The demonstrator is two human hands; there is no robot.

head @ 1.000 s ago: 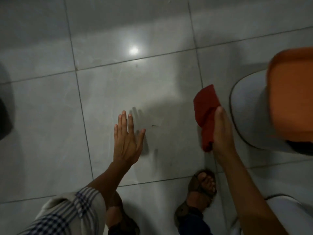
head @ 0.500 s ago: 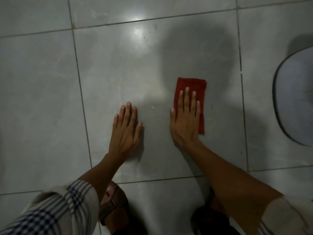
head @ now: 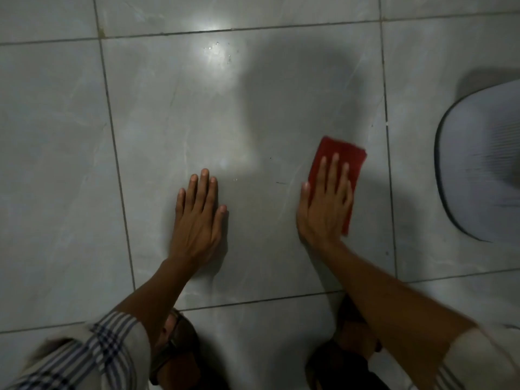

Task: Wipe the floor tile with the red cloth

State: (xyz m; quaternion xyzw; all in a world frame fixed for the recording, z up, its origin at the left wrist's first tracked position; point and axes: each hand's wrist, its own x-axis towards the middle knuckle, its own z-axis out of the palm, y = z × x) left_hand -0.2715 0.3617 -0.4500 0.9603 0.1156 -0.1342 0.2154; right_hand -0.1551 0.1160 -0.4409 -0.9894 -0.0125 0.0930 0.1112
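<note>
A large grey floor tile (head: 242,114) fills the middle of the view, with a bright light glare near its far edge. The red cloth (head: 347,159), folded into a rectangle, lies flat on the tile's right part. My right hand (head: 323,209) presses down on it with flat, spread fingers; the cloth's near half is hidden under the palm. My left hand (head: 198,218) rests flat on the bare tile to the left, fingers together, holding nothing. A small dark mark (head: 280,182) sits on the tile between the hands.
A pale round ribbed object (head: 478,164) lies on the floor at the right edge, a short way past the grout line. My sandalled feet (head: 174,347) are at the bottom, behind the tile's near edge. More grey tiles surround it.
One second ago my right hand held the cloth up in the air. It then laid it flat on the tile and has now slid it to the right. The left hand stayed put.
</note>
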